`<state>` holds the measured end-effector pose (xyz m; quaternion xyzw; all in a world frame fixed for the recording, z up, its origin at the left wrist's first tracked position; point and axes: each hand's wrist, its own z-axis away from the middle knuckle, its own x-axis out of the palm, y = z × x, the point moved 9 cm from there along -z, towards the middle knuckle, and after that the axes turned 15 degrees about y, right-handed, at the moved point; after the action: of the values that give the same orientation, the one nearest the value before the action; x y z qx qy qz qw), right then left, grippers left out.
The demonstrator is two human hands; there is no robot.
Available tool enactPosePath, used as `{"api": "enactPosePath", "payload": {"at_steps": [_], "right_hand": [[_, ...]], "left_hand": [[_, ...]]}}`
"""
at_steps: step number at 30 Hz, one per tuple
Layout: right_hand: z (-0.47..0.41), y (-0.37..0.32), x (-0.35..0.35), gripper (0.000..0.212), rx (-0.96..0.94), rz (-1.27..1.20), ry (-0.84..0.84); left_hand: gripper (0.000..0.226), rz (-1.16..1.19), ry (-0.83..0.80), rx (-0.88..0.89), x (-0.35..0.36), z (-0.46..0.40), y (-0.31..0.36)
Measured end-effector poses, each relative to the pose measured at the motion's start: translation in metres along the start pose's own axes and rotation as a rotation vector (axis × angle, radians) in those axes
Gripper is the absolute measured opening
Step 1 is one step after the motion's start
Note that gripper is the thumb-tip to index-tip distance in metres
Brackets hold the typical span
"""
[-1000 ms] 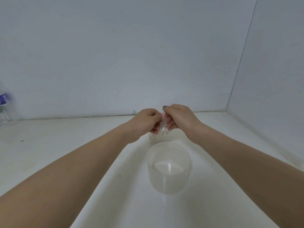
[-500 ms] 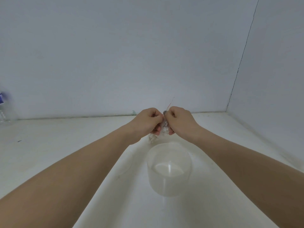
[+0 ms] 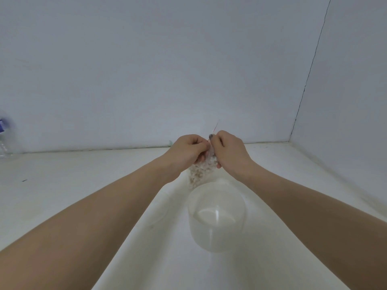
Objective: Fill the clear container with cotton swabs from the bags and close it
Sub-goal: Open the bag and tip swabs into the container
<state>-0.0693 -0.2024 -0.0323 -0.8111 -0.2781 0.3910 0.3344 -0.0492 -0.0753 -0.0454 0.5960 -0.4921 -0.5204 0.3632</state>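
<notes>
Both hands are sitting a shade higher and tighter together than a second ago, the bag [image 3: 201,171] now hanging lower and fuller between them; left hand [image 3: 187,151] is pinching the bag's top edge from its side, right hand [image 3: 228,151] pinching the same edge opposite, fingers of both curled on the plastic; a red strip is poking up from the top edge; seal, as I judge it, is being worked open. Bag's long axis is running near vertical, swabs bunched at the bottom; it is hanging just beyond the far rim of the tub [image 3: 216,214], not over its mouth, so it wants bringing nearer over the opening. Tub is standing upright, open, no swabs in it yet; neither hand is clearly nearer to it. Table [image 3: 73,178] is white, walls pale; a bottle [image 3: 5,141] is standing at far left, well apart.
</notes>
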Motion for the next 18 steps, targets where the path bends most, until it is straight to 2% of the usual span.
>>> {"api": "enactPosePath", "payload": {"at_steps": [7,13,18], "right_hand": [[-0.001,0.016,-0.007,0.039,0.01,0.096,-0.052],[-0.007,0.012,-0.004,0.039,0.109,0.104,-0.038],[-0.016,0.006,-0.007,0.036,-0.071,0.353,-0.023]], "left_hand": [[0.015,0.006,0.18,-0.05,-0.025,-0.011,0.004],[0.012,-0.051,0.142,0.039,-0.019,-0.01,0.015],[0.01,-0.107,0.225,0.048,-0.03,-0.009,0.019]]}}
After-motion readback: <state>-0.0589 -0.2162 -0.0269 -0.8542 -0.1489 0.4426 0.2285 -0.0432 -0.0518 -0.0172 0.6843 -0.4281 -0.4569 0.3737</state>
